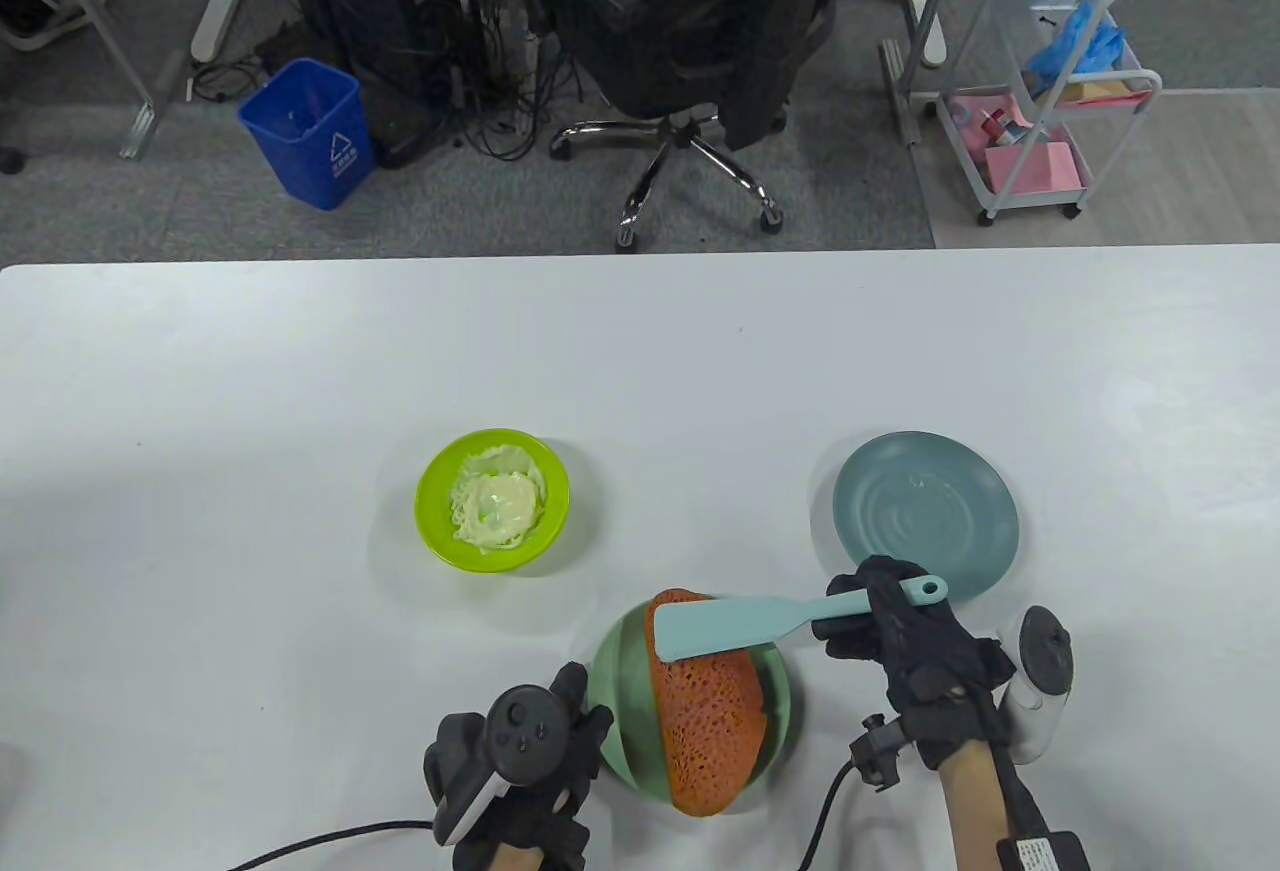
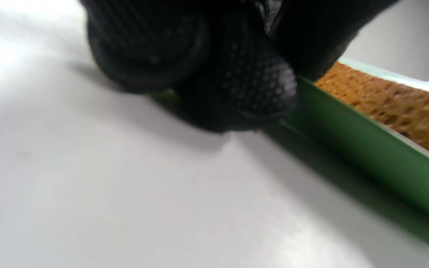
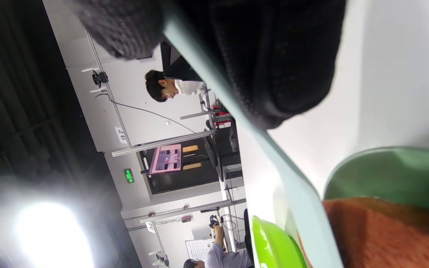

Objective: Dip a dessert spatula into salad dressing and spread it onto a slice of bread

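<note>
A light-blue dessert spatula (image 1: pixel 745 623) lies across the far end of the orange-brown bread slice (image 1: pixel 712 711), which rests on a green plate (image 1: pixel 612 701). My right hand (image 1: pixel 885 623) grips the spatula's handle; its blade points left over the bread. The right wrist view shows the spatula (image 3: pixel 292 186) edge-on above the bread (image 3: pixel 385 230). My left hand (image 1: pixel 560 741) rests at the plate's left rim, its fingertips (image 2: pixel 244 82) against the green plate (image 2: pixel 367 156). A lime-green bowl (image 1: pixel 438 511) of pale salad dressing (image 1: pixel 497 506) stands to the far left of the plate.
An empty blue-grey plate (image 1: pixel 925 511) sits just beyond my right hand. Cables trail from both wrists toward the table's near edge. People and desks show in the background of the right wrist view.
</note>
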Demonstrator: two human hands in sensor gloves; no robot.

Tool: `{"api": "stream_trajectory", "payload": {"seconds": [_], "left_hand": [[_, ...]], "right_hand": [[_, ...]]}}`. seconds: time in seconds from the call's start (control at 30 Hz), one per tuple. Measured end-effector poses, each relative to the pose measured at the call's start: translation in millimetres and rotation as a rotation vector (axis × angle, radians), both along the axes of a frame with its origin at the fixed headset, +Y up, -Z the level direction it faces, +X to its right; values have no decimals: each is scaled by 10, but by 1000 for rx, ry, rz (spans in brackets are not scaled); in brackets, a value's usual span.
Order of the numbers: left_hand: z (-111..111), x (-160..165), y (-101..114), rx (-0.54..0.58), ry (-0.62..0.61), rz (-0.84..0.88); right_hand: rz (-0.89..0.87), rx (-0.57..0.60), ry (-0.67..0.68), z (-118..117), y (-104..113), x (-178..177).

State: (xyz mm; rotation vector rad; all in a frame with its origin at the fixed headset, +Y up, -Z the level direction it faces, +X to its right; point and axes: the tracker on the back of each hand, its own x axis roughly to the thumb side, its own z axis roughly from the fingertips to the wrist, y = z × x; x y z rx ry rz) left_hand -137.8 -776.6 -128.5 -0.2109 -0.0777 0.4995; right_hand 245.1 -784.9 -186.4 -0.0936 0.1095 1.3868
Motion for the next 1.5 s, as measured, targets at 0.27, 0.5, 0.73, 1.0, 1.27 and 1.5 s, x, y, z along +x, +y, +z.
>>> {"api": "stream_trajectory", "payload": {"seconds": [0.27, 0.5, 0.73, 1.0, 1.27, 1.5], "left_hand": [[0, 0, 0, 0, 0, 0], [0, 0, 0, 0, 0, 0], [3, 2, 0, 0, 3, -2], [3, 3, 0, 0, 3, -3], [2, 5, 1, 2, 3, -5], [3, 4, 0, 0, 1, -4]], "right_hand": [[36, 20, -19, 20, 32, 9], [34, 38, -38, 44, 46, 93], [20, 48, -84, 66, 45, 236], [1, 31, -101, 101, 23, 358], [7, 62, -89, 121, 42, 316], [-26, 84, 7, 137, 85, 82]]}}
